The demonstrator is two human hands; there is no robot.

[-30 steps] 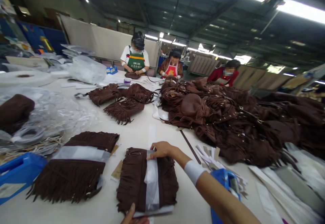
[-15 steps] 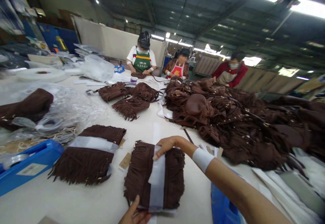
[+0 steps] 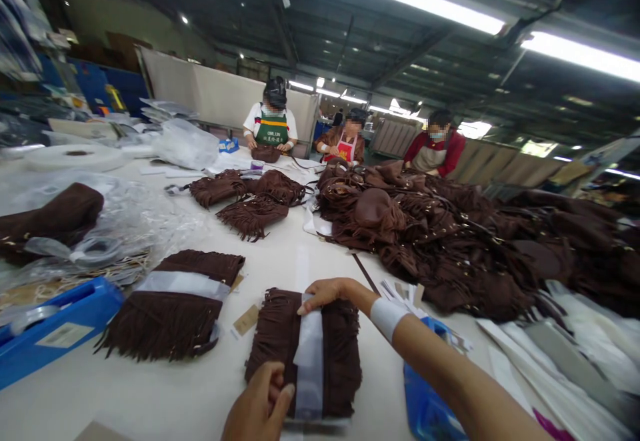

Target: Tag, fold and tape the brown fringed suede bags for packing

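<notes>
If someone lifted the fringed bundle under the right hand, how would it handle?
The brown bundle would probably give softly, its loose fringe swinging. The pale band around its middle may keep it folded. Lying flat, it seems unlikely to roll.

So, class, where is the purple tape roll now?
In the head view, the purple tape roll sits left of centre, just below the green apron.

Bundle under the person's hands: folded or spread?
Folded: the brown fringed bundle lies flat and compact, with a pale translucent band across its middle.

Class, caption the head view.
Two bare hands at a flat, dark brown fringed bundle banded with a translucent white strip.
</notes>
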